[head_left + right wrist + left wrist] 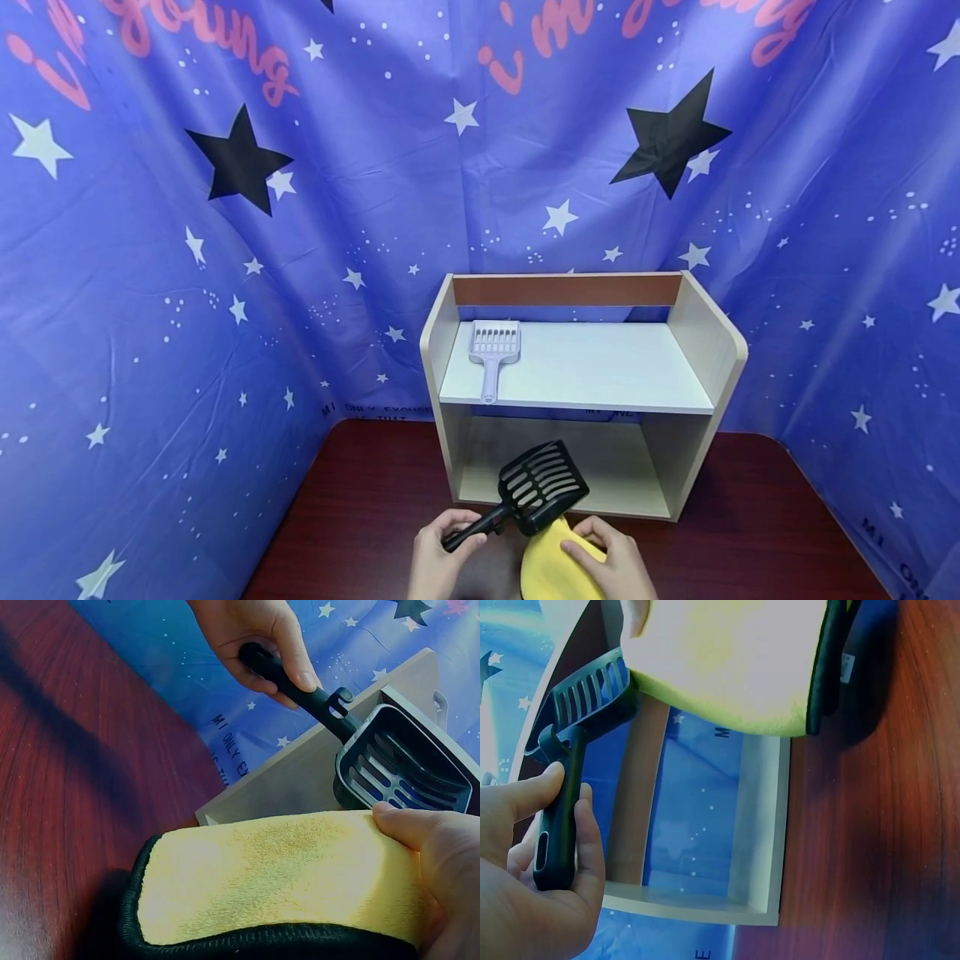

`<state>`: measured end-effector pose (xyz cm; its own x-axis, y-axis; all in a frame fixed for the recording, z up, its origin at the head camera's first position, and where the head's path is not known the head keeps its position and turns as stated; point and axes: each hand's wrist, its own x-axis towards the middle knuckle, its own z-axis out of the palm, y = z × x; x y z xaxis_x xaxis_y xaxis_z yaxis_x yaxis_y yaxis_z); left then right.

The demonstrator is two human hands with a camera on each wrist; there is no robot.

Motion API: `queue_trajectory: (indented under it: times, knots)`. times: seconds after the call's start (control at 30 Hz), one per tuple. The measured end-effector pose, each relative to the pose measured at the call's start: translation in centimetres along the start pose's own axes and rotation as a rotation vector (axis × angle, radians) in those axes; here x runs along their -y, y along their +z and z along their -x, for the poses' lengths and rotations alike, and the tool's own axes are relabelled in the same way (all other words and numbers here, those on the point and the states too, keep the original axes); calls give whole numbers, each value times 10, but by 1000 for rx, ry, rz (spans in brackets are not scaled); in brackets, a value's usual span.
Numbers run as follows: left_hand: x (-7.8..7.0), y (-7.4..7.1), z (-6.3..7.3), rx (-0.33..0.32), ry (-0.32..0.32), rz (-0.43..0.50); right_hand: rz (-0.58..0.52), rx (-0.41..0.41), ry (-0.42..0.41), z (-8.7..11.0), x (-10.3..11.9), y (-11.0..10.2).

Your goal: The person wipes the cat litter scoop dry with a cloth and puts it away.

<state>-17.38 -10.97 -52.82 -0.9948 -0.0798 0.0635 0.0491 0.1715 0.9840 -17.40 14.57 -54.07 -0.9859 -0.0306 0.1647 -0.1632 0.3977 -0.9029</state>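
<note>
My left hand (442, 554) grips the handle of a black slotted litter scoop (542, 483), its head up and to the right in the head view. My right hand (611, 557) holds a folded yellow cloth (555, 567) with dark edging, thumb on its near face. In the right wrist view the cloth (277, 877) overlaps the lower rim of the scoop (397, 765). The left wrist view shows my left thumb and fingers (585, 840) around the scoop's handle, below its small hook.
A two-tier wooden shelf (577, 408) stands at the back of the dark red table (360, 500). On its white upper board lies a pale lilac litter scoop (495, 350). A blue star-printed curtain (360, 208) hangs behind and at both sides.
</note>
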Motion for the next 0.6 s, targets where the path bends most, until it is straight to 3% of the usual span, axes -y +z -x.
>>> queue_trajectory:
  times: [0.23,0.6]
  knots:
    - [-1,5,3,9,-6,-12,-2,-19,39,0,4,7]
    - [-3,7,6,5,11,0,-59,-133,102,2,6,16]
